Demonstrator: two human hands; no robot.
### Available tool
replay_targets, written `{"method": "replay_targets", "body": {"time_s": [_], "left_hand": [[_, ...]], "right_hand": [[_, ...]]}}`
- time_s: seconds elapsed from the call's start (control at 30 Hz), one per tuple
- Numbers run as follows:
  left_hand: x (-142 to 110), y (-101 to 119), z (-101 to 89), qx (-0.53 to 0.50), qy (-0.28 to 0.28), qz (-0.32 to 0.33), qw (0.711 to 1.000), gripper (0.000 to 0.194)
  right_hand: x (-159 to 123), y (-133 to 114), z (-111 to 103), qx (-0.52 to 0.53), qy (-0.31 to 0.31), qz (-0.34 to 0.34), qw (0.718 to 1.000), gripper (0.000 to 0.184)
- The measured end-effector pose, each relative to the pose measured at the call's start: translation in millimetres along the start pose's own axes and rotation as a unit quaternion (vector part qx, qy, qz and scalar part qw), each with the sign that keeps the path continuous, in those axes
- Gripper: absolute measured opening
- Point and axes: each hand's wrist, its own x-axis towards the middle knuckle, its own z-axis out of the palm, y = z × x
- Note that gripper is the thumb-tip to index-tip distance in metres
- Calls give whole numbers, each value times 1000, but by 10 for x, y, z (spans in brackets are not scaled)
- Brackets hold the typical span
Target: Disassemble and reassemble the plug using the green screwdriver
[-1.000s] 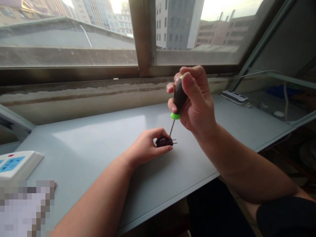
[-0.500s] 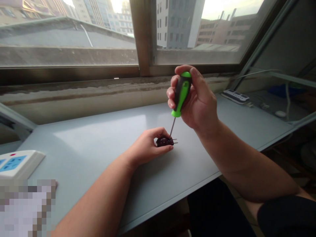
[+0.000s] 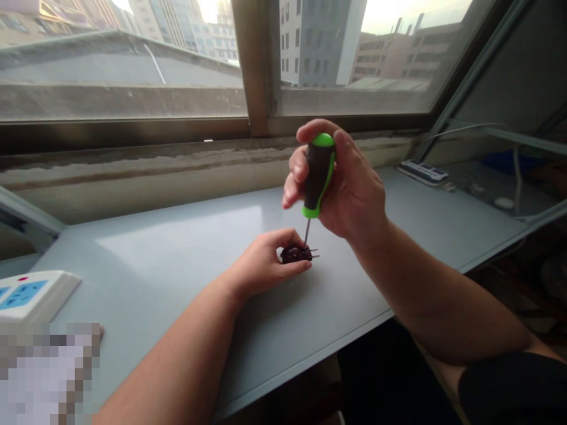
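Dark plug (image 3: pixel 293 254) lies at the pale surface (image 3: pixel 163 260), pinched in the left grip (image 3: pixel 264 258), which partly blocks my view of it. The right grip (image 3: pixel 352 192) wraps a green-and-black screwdriver (image 3: pixel 318 177), tip against the plug. Farther out: a white socket box (image 3: pixel 35 298) leftward, a power strip (image 3: pixel 423 173) far right.

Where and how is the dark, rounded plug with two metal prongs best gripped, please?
Probably around the sides of the rounded plug, coming from the left, as the left hand does: the prongs point right, and the black-and-green screwdriver meets it from above.
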Motion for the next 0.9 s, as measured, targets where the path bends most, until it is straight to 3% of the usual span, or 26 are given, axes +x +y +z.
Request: {"method": "replay_targets", "body": {"time_s": [0.07, 0.3, 0.43, 0.57, 0.73, 0.9], "left_hand": [[0, 0, 4, 0, -2, 1, 1000, 25], [-7, -1, 2, 3, -1, 4, 1000, 24], [-4, -4, 6, 3, 0, 9, 1000, 23], [-4, -12, 8, 3, -2, 12, 1000, 23], [-7, -7, 4, 2, -2, 11, 1000, 21], [1, 5, 0, 3, -4, 10, 1000, 22]], "right_hand": [[-7, -11, 21, 25, -15, 2, 1000, 49], [1, -5, -5, -2, 97, -4, 995, 51], [21, 16, -59, 39, 50, 8, 998, 37], [-1, 6, -58, 102, 35, -30, 994, 33], [9, -3, -78, 8, 84, -13, 996, 44], [18, -11, -96, -21, 73, 47, 996, 46]]}}
